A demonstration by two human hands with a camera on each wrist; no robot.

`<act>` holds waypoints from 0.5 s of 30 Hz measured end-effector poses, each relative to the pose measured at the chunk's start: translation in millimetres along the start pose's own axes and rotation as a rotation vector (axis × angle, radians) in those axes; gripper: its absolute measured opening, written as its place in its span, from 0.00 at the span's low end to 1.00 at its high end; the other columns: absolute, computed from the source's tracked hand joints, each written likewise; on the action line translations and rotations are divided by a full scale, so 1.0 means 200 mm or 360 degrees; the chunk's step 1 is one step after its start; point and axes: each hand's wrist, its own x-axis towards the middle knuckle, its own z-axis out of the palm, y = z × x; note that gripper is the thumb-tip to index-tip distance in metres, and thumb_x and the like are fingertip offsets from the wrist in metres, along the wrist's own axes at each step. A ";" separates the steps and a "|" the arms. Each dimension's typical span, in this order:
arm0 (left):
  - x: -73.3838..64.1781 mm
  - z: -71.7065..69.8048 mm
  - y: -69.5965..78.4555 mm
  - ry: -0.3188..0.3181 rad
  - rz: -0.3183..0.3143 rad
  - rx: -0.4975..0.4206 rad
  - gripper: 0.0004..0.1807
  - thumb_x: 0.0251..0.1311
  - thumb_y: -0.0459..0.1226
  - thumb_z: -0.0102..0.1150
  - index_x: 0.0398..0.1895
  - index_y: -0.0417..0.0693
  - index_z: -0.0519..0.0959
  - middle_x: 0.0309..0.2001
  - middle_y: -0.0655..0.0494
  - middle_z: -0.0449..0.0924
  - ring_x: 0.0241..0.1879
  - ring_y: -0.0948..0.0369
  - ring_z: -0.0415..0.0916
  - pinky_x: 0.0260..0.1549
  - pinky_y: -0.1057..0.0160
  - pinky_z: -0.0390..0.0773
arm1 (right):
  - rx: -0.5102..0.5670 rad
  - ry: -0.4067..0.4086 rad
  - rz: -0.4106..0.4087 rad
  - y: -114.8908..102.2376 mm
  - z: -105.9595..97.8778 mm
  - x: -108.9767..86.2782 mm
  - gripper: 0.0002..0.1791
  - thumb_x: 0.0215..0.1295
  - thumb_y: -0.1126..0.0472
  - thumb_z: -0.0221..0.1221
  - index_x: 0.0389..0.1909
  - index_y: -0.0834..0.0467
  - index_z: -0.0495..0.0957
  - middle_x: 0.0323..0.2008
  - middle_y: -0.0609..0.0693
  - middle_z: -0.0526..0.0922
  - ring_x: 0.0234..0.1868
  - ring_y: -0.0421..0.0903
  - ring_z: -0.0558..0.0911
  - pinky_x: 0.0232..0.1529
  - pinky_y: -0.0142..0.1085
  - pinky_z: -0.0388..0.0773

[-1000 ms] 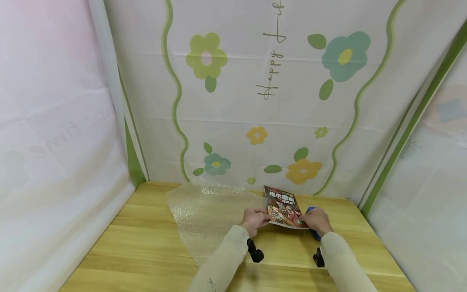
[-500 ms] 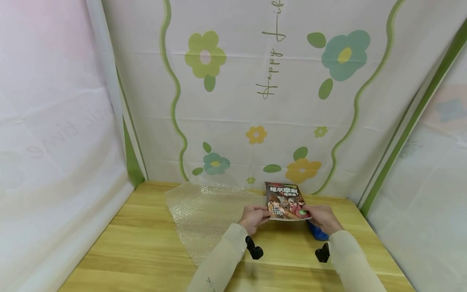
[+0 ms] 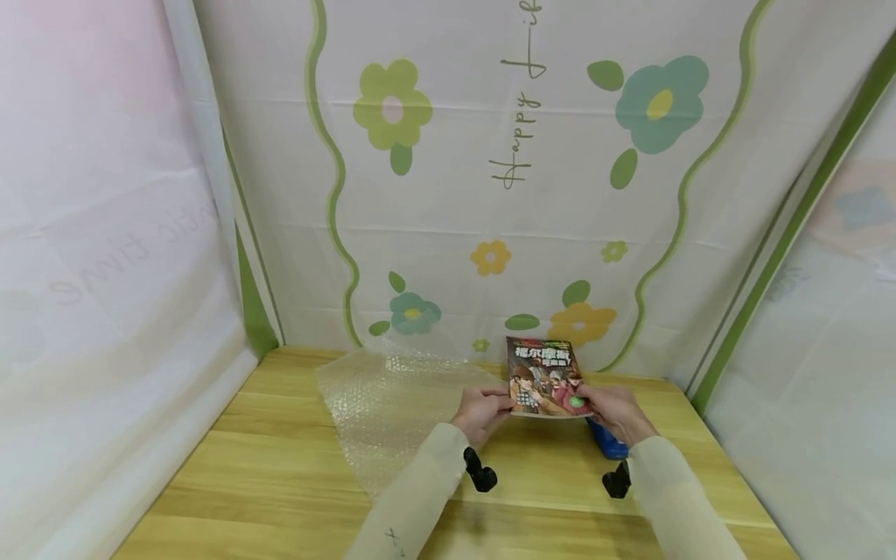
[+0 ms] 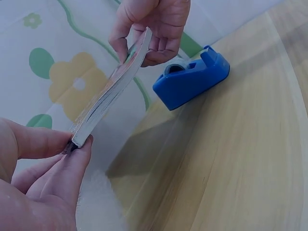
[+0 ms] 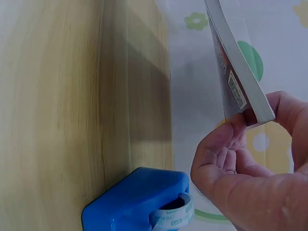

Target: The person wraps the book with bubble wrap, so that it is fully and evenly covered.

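Observation:
A thin paperback book (image 3: 546,379) with a dark illustrated cover is held up over the table, cover facing me. My left hand (image 3: 483,412) pinches its lower left corner between thumb and fingers. At the lower right corner my right hand (image 3: 616,410) grips it the same way. In the left wrist view the book's page edge (image 4: 108,98) bows slightly between both hands. The right wrist view shows the back cover (image 5: 233,86) with printed codes. Below the right hand, a blue tape dispenser (image 4: 192,79) holding a roll of tape sits on the table, partly hidden in the head view.
A sheet of clear bubble wrap (image 3: 392,412) lies on the wooden table (image 3: 231,467) left of the book, partly under the left sleeve. Behind the table hangs a white flower-printed cloth (image 3: 448,194), with more cloth on both sides.
Both hands have raised the book and tipped its cover more toward me. The right hand has shifted slightly right, leaving more of the tape dispenser visible below it.

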 end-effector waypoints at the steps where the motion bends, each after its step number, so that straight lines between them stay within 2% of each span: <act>1: 0.00 -0.01 0.00 0.0001 0.0009 0.0037 0.16 0.63 0.25 0.68 0.54 0.31 0.86 0.49 0.38 0.88 0.42 0.57 0.89 0.56 0.50 0.88 | 0.0001 0.0002 0.0002 0.00 0.01 0.00 0.07 0.68 0.61 0.64 0.33 0.61 0.83 0.18 0.38 0.78 0.20 0.33 0.74 0.25 0.28 0.77; 6: 0.00 -0.09 0.02 -0.0010 0.0068 0.0194 0.16 0.65 0.27 0.68 0.55 0.33 0.86 0.49 0.39 0.89 0.44 0.54 0.91 0.52 0.53 0.90 | -0.0074 0.0006 -0.0005 -0.02 0.07 0.00 0.08 0.68 0.58 0.65 0.32 0.59 0.83 0.17 0.38 0.76 0.20 0.35 0.72 0.26 0.30 0.74; 11: -0.01 -0.17 0.04 -0.0020 0.0088 0.0181 0.17 0.65 0.26 0.68 0.57 0.31 0.85 0.50 0.37 0.89 0.43 0.56 0.91 0.47 0.58 0.91 | -0.0083 -0.0046 -0.0023 -0.04 0.15 -0.01 0.09 0.69 0.59 0.64 0.31 0.59 0.85 0.16 0.39 0.74 0.20 0.36 0.70 0.25 0.30 0.73; 15: -0.02 -0.24 0.06 -0.0019 0.0081 0.0180 0.18 0.66 0.26 0.67 0.58 0.30 0.84 0.52 0.36 0.88 0.44 0.57 0.91 0.50 0.57 0.90 | -0.0074 -0.0091 -0.0052 -0.04 0.21 -0.02 0.11 0.72 0.59 0.62 0.30 0.59 0.85 0.15 0.40 0.73 0.19 0.36 0.68 0.24 0.29 0.72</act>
